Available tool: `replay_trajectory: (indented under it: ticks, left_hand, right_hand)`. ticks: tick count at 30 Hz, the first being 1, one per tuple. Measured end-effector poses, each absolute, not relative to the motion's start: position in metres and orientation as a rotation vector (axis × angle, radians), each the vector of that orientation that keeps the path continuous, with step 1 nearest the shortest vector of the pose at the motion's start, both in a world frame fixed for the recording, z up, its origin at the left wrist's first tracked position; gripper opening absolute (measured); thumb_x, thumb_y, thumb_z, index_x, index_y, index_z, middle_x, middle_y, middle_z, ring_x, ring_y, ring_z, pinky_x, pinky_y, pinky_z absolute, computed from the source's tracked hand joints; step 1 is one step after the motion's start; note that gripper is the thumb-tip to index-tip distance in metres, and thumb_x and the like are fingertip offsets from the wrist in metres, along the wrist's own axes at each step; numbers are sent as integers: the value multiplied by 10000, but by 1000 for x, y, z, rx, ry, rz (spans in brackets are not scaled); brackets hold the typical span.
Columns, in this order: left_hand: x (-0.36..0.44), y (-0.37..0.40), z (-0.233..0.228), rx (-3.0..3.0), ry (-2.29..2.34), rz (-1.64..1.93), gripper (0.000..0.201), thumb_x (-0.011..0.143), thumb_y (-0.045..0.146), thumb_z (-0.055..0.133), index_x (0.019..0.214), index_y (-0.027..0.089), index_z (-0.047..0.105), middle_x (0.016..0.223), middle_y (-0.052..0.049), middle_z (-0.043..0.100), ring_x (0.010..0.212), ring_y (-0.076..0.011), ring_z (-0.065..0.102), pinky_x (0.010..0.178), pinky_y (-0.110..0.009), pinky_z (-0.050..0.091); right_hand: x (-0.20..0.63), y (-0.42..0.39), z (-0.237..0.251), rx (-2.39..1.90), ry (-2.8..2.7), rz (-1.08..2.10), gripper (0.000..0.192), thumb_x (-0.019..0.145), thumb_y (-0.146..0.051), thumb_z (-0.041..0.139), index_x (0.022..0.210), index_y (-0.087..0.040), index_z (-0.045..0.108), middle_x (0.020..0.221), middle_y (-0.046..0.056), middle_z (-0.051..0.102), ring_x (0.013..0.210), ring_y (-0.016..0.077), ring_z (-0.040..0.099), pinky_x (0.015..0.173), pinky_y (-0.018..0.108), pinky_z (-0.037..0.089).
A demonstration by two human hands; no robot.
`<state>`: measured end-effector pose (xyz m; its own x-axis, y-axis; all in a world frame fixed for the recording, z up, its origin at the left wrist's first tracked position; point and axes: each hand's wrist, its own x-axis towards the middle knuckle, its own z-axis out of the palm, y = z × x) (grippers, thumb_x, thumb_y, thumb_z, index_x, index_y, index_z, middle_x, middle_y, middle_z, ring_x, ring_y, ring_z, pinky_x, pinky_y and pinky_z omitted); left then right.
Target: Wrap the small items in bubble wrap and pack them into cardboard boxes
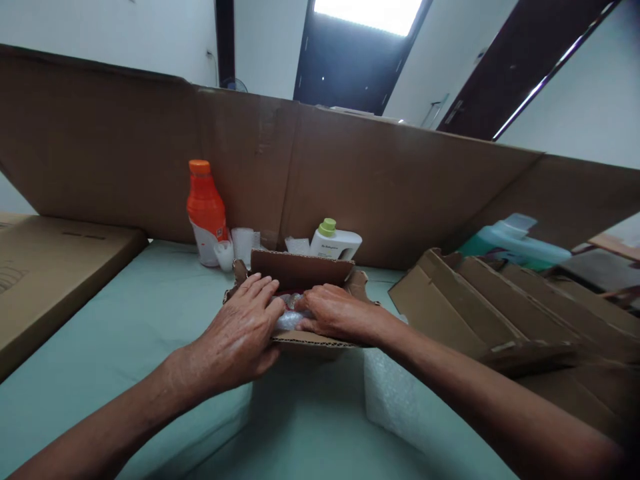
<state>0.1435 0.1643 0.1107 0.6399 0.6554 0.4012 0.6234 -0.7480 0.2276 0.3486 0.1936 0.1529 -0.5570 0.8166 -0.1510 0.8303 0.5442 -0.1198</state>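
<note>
An open cardboard box (303, 268) stands in front of me with its flaps raised. Inside it lies clear bubble wrap (287, 321), with something reddish partly showing under it. My left hand (245, 327) grips the box's left side, fingers over the top edge and thumb down by the front corner. Reaching in from the right, my right hand (335, 311) has bent fingers and thumb closed on the bubble wrap. Its fingertips are partly hidden, as is most of what the box contains.
Behind the box stand an orange-red bottle (206, 207), white wrapped pieces (243, 247) and a white bottle with a green cap (336, 242). Folded cardboard boxes (465, 313) and a teal bottle (515, 243) are right. More bubble wrap (393, 390) lies nearer. A large carton (65, 267) is left; a cardboard wall (350, 180) rises behind.
</note>
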Motion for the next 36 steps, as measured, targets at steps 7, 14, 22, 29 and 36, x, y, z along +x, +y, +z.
replay_trajectory:
  ticks: [7, 14, 22, 29, 36]
  left_hand:
    - [111, 141, 108, 2513, 1237, 1528, 692, 864, 234, 652, 1483, 289, 345, 1593, -116, 342, 1479, -341, 320, 1193, -575, 315]
    - [91, 155, 37, 1699, 1395, 1146, 981, 775, 548, 724, 1560, 214, 240, 1626, -195, 272, 1478, -412, 296, 1176, -617, 278]
    - [150, 124, 21, 1460, 1079, 1227, 766, 788, 565, 700, 1396, 152, 485, 1339, -155, 604, 1314, -342, 511, 1150, -490, 365]
    - [85, 52, 25, 1414, 1417, 1215, 649, 799, 640, 650, 1230, 155, 618, 1240, -164, 656, 1268, -395, 546, 1118, -567, 395]
    - [136, 48, 64, 1566, 1186, 1319, 824, 865, 519, 637, 1536, 175, 302, 1606, -162, 336, 1495, -336, 293, 1235, -527, 236]
  right_hand:
    - [416, 160, 189, 2198, 3029, -128, 238, 884, -409, 623, 976, -230, 750, 987, 52, 762, 892, 232, 688, 819, 368, 506]
    - [435, 120, 95, 2662, 2732, -770, 502, 734, -467, 710, 1145, -179, 679, 1080, 115, 749, 874, 259, 690, 748, 387, 556]
    - [409, 99, 48, 2767, 2612, -1346, 474, 711, -489, 702, 1013, -124, 697, 956, 137, 770, 879, 295, 701, 779, 393, 556]
    - [361, 58, 59, 2608, 2756, -1408, 379, 728, -450, 732, 979, -168, 695, 951, 96, 766, 844, 264, 691, 742, 367, 571]
    - [398, 43, 80, 2720, 2717, -1459, 490, 765, -526, 738, 1099, -169, 699, 1118, 132, 760, 1042, 318, 700, 909, 450, 562]
